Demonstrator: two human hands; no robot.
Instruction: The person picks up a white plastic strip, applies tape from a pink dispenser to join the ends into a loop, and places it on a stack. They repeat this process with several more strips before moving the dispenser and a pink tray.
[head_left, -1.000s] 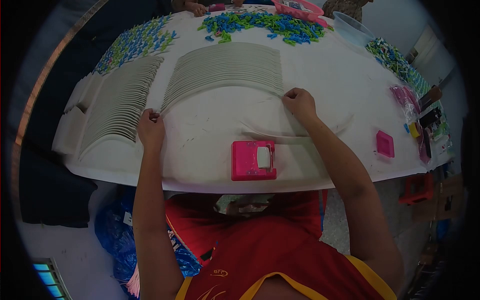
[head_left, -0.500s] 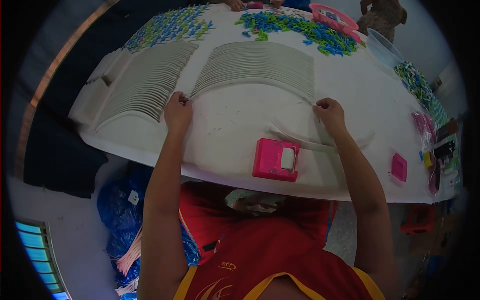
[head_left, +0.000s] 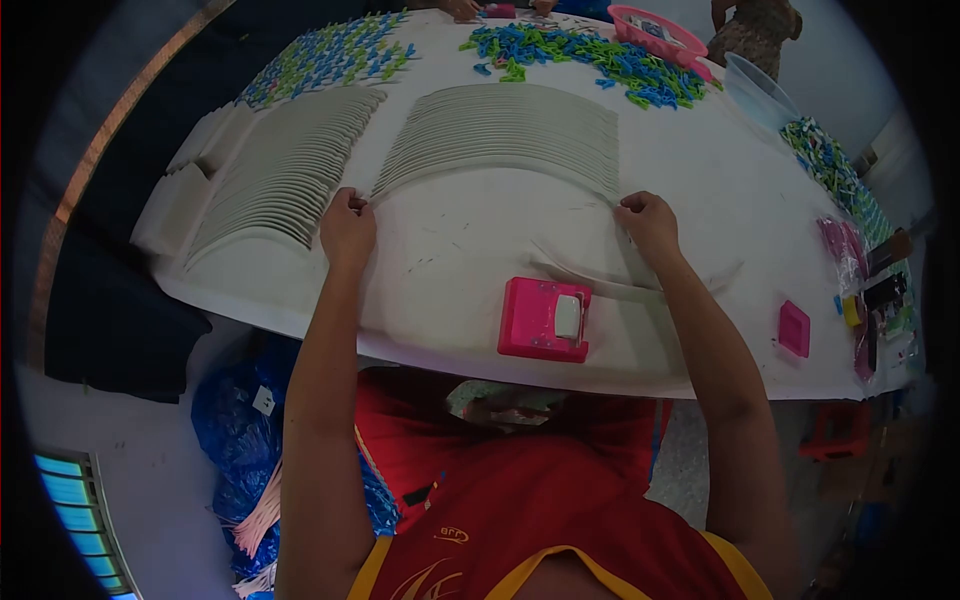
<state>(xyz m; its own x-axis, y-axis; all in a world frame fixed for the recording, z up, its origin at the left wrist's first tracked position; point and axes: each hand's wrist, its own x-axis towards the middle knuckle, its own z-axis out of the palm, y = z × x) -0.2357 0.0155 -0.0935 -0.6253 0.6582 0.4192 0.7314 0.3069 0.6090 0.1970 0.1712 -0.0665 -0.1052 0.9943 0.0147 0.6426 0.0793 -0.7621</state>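
Observation:
Long, thin pale-grey strips lie side by side in a curved row (head_left: 500, 130) on the white table. My left hand (head_left: 348, 232) is closed in a pinch at the left end of the nearest strip (head_left: 495, 170). At that strip's right end, the fingers of my right hand (head_left: 652, 228) are pinched together as well. A second row of similar strips (head_left: 280, 165) lies just left of my left hand. Below my right hand, a few loose pale strips (head_left: 590, 280) rest on the table, partly hidden by my forearm. A pink box with a white part (head_left: 545, 318) sits near the front edge.
Blue and green pieces (head_left: 590, 60) are heaped at the back, beside a pink basket (head_left: 655, 35) and a clear basin (head_left: 757, 90). More pieces (head_left: 320, 60) spread at back left. A small pink tray (head_left: 793, 328) lies right. Another person's hands (head_left: 465, 10) show at the far edge.
The whole view has shifted slightly, so table and things appear a little further left. Both hands stay at the ends of the nearest strip, with little other movement.

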